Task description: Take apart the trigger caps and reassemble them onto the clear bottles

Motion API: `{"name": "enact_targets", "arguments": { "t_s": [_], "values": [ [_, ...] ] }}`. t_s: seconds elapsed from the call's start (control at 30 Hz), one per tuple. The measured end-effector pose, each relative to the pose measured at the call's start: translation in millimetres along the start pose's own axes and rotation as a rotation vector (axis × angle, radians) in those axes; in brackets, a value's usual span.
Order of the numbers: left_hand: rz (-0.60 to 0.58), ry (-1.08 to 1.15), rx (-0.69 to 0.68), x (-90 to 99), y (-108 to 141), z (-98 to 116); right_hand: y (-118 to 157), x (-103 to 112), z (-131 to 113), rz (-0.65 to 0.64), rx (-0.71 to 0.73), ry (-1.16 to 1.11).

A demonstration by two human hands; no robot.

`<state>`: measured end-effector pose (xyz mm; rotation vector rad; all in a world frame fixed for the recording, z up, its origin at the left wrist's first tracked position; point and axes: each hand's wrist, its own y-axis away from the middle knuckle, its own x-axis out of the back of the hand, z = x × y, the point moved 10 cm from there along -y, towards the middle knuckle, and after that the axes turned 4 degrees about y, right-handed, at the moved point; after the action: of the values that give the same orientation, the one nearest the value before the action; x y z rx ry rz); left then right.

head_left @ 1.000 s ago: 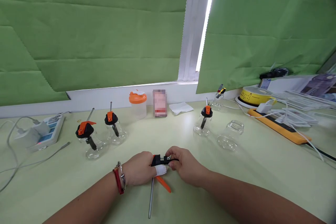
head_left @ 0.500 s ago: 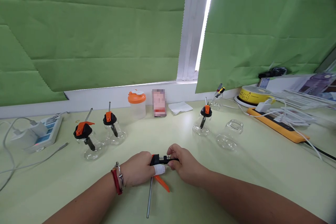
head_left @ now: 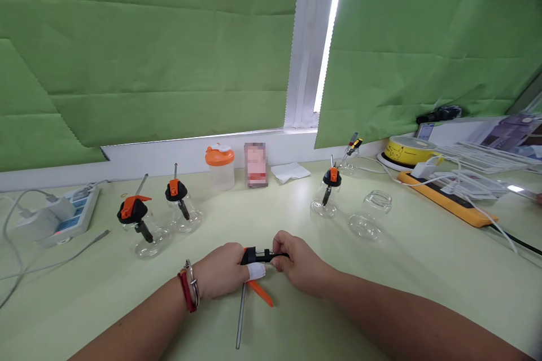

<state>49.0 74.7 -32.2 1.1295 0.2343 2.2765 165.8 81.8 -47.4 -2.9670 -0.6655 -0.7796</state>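
Gripping the black part (head_left: 263, 255) at the front middle of the surface (head_left: 271, 208) with the closed fingers of the left hand (head_left: 222, 271), thumb wrapped in white, and pinching its other end between the fingers of the right hand (head_left: 302, 265). Showing an orange lever (head_left: 259, 293) and a metal rod (head_left: 241, 316) just below the left hand, with two lidded jars (head_left: 152, 237) beyond to the left, another lidded jar (head_left: 328, 203) and an open glass jar (head_left: 370, 217) to the right, and an orange-lidded cup (head_left: 221, 172) farther back
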Motion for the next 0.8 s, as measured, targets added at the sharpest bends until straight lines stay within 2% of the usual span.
{"name": "enact_targets", "arguments": {
  "t_s": [0.3, 0.6, 0.8],
  "values": [
    [-0.031, 0.045, 0.041, -3.2, 0.5, -7.2, 0.0, 0.7, -4.4, -0.009, -0.009, 0.005],
    [-0.005, 0.027, 0.045, 2.0, 3.3, -1.5, 0.4, 2.5, -2.9, 0.011, -0.009, 0.011],
    [-0.044, 0.083, 0.084, -4.2, 0.5, -12.9, -0.8, 2.0, -2.2, 0.010, -0.016, 0.010]
  ]
}}
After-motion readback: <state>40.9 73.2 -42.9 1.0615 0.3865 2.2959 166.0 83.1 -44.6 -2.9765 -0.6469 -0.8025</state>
